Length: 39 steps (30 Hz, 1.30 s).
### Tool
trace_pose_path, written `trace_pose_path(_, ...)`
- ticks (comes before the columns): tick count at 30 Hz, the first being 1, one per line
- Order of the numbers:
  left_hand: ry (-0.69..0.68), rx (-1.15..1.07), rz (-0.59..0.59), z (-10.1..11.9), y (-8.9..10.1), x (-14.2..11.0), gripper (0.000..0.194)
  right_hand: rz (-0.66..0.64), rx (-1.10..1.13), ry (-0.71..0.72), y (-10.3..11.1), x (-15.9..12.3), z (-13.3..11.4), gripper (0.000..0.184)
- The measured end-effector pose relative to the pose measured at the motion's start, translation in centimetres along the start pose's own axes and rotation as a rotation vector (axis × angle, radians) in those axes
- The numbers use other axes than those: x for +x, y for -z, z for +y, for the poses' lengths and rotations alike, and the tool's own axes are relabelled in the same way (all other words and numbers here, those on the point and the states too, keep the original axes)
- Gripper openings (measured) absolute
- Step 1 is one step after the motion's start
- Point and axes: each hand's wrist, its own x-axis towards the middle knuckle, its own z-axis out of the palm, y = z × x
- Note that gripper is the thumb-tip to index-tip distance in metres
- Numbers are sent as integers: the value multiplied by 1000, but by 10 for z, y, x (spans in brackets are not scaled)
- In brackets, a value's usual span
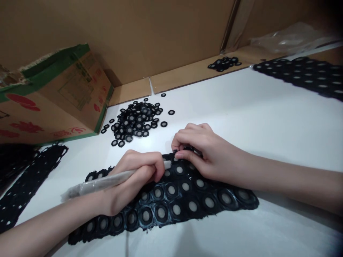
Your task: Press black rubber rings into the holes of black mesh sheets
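Note:
A black rubber sheet (pixel 193 206) with rows of round pale discs lies flat in front of me. My left hand (pixel 136 175) is closed around a grey-white, pen-like stick (pixel 107 181), whose blunt tip touches the sheet near its far edge. Just right of that tip, my right hand (pixel 198 146) pinches the far edge of the sheet between thumb and fingers. Whether a single ring is also in that pinch is hidden by the fingers. A heap of loose black rings (pixel 136 121) with pale centres sits beyond my hands.
At the left stands a cardboard box (pixel 66 92) with green edges. A perforated black sheet (pixel 34 178) lies below it. Farther off are a small pile of black rings (pixel 224 63), another dotted black sheet (pixel 302 75) and clear plastic film (pixel 292 37). Cardboard walls (pixel 160 35) close the back.

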Motion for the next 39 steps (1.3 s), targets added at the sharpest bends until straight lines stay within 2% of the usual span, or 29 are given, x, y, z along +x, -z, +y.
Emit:
trace_pose_path(7, 7, -60, 47, -2, -2, -2, 30, 35, 39, -1, 1, -4, 5, 14)
trace_pose_path(10, -22, -83, 103, -3, -3, -5, 28, 52, 26, -85, 3, -8, 5, 18)
trace_pose_path(13, -49, -84, 162, -2, -5, -7, 28, 1, 27, -191, 6, -10, 1, 32)
trace_pose_path(15, -50, -81, 192, -2, -7, -8, 28, -29, 36, -226, 6, -11, -1, 34)
trace_pose_path(19, -77, -88, 233, -5, -9, -10, 28, -24, 51, -213, 4, -12, -1, 28)
trace_pose_path(22, -145, -181, 264, -8, -7, -13, 27, -11, 74, -180, 1, -13, 0, 19)
trace_pose_path(25, -184, -253, 254, -8, -6, -16, 27, -2, 94, -172, -1, -14, 0, 16)
trace_pose_path(29, -186, -143, 188, -4, -9, -19, 27, 13, 119, -164, -1, -15, -1, 15)
trace_pose_path(39, -186, -61, 202, -2, -14, -17, 25, 26, 158, -156, 0, -14, -2, 16)
